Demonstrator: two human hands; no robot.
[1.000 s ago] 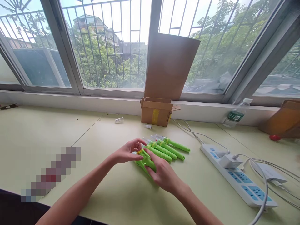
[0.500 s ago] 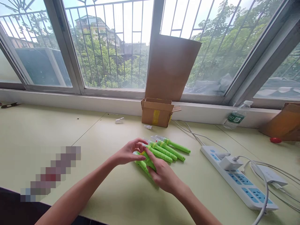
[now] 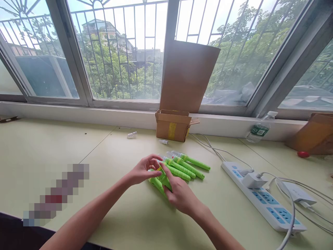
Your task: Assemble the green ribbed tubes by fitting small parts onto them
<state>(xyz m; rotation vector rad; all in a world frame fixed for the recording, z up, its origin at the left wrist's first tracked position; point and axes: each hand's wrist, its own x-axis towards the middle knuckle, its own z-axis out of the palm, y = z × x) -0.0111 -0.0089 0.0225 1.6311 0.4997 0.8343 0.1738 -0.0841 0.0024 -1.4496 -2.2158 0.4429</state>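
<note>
My right hand is closed around a green ribbed plastic handle with a yellow band near its upper end. The fingers of my left hand curl round that upper end, which they partly hide. Below lies another green handle, partly covered by my hands. To the right, several matching green handles with clear tips lie side by side on the pale table.
A small cardboard box stands by the window, with a clear plastic piece and a white piece near it. On the right are a power strip with cables and a tilted plastic bottle. A pixelated patch covers the left.
The view has shifted slightly. Both hands stay at the same green handle, with hardly any visible movement of the fingers.
</note>
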